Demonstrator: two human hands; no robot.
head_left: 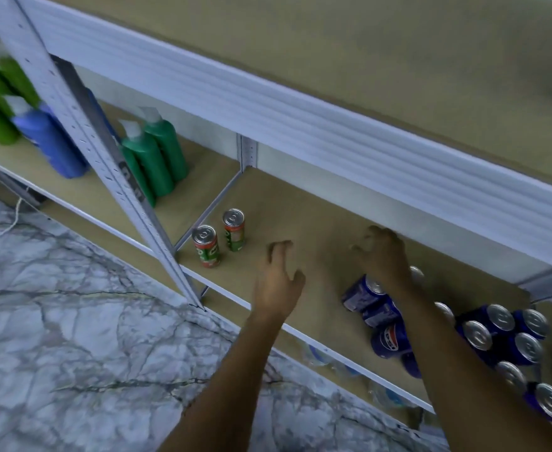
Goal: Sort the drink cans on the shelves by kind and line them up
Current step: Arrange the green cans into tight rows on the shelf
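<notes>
Both hands over the middle shelf [300, 203], neither holding anything. Left hand [279, 282] spread and loose above bare board, grip empty, between the two can groups. Right hand [382, 256] also empty, fingers loosely curled and hovering just above the blue cans [483, 337], forearm crossing over several of them.

Risks, as judged from here:
- Could knock cans over with the right forearm, lying low across the blue cluster; a sweep sideways would topple the ones underneath.
- Blue cans packed tight and touching, some leaning; pulling one out could tip its neighbours or roll one off the front edge onto the floor [72, 337].
- Green-and-red cans [221, 238] standing apart near the upright [111, 158]; a fast reach by the left hand could bump them against the frame.
- View blurred, so labels hard to read; could mix kinds if only colour is trusted.

Count:
- Green-and-red cans: two, upright, at the shelf's left end.
- Blue cans: roughly a dozen at the right, exact number unclear, some hidden by the arm and cut by the frame edge.
- Green bottles [157, 158]: about three beyond the divider; more green ones and a blue bottle [53, 141] further left, blurred.
- Hands: two.
</notes>
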